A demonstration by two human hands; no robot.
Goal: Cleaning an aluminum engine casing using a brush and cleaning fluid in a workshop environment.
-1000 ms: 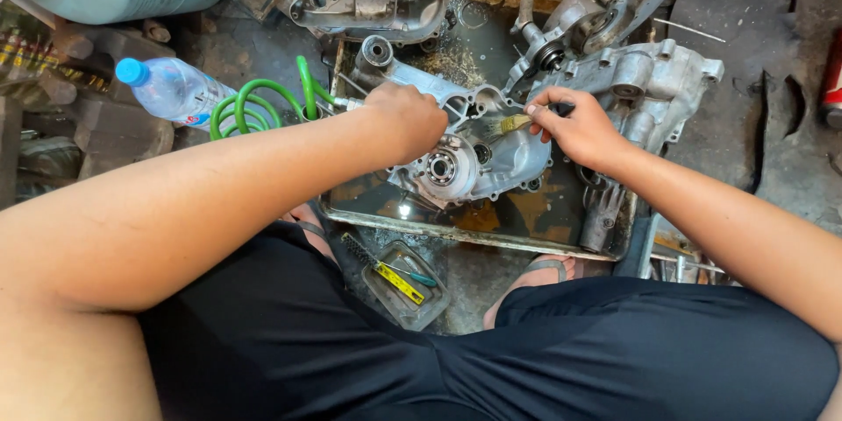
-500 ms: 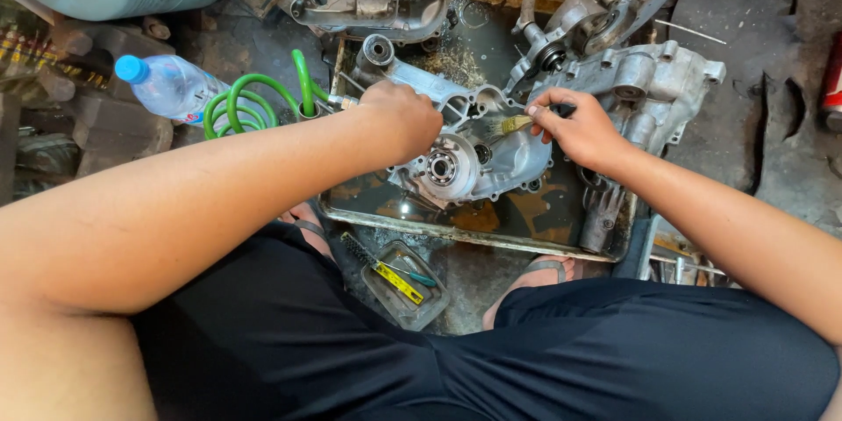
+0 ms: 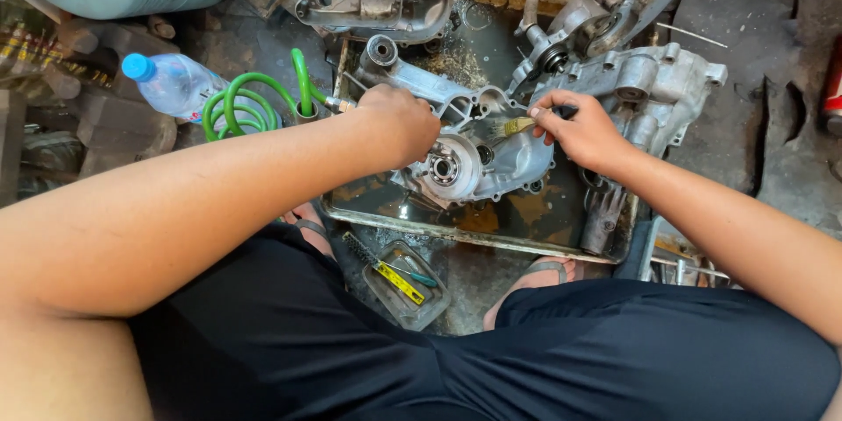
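The left hand (image 3: 399,123) is closed over the top edge of a grey cast-metal engine case half (image 3: 478,158), gripping it firmly. The case lies in a shallow, oily rectangular metal tray (image 3: 491,232) on the floor. The right hand (image 3: 583,132) pinches a small brush with pale bristles (image 3: 519,125), fingers shut around its handle, the bristles touching the case. A coiled green hose (image 3: 246,101) lies left, beside a clear plastic bottle with a blue cap (image 3: 171,83).
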